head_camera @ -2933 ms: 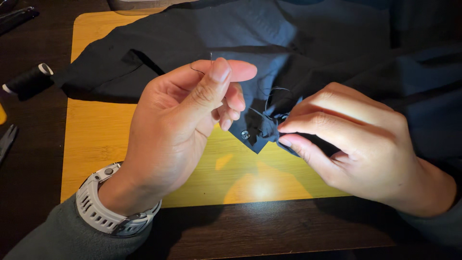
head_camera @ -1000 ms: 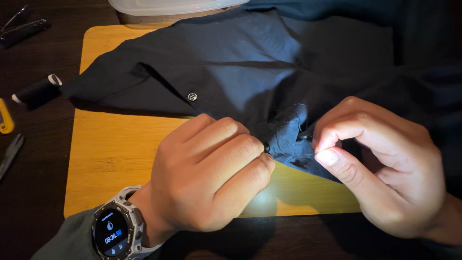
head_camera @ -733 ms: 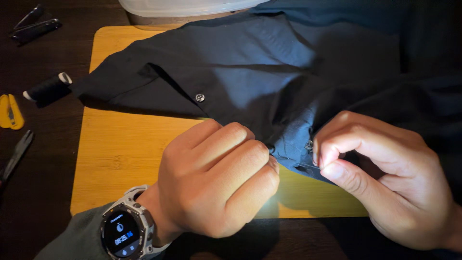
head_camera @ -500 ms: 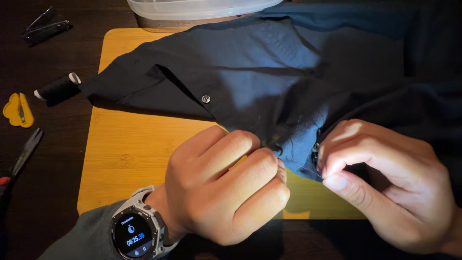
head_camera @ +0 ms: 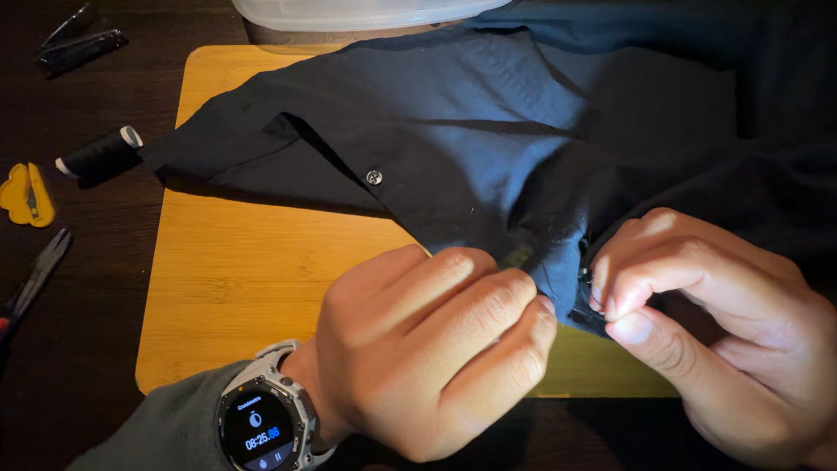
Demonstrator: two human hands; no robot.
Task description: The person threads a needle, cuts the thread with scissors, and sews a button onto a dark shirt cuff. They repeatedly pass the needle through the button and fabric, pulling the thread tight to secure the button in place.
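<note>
A dark navy shirt (head_camera: 453, 131) lies spread over a wooden board (head_camera: 253, 262). My left hand (head_camera: 436, 349), with a watch on its wrist, is closed in a fist on the shirt's lower edge. My right hand (head_camera: 706, 323) pinches the same edge of cloth just to the right, thumb against forefinger. Between the two hands the fabric bunches up. A small pale button (head_camera: 374, 177) sits on the shirt's placket, above my left hand. Whether a needle is in my fingers is hidden.
A spool of black thread (head_camera: 98, 154) lies left of the board. Further left are a yellow thread snipper (head_camera: 26, 194) and small pliers (head_camera: 33, 281). A dark tool (head_camera: 77, 44) is at top left, and a clear plastic container (head_camera: 349, 13) at the top.
My left hand turned over from an open, raised pose into a fist on the shirt's edge. Both hands and the bunched cloth have drifted slightly right and down in view.
</note>
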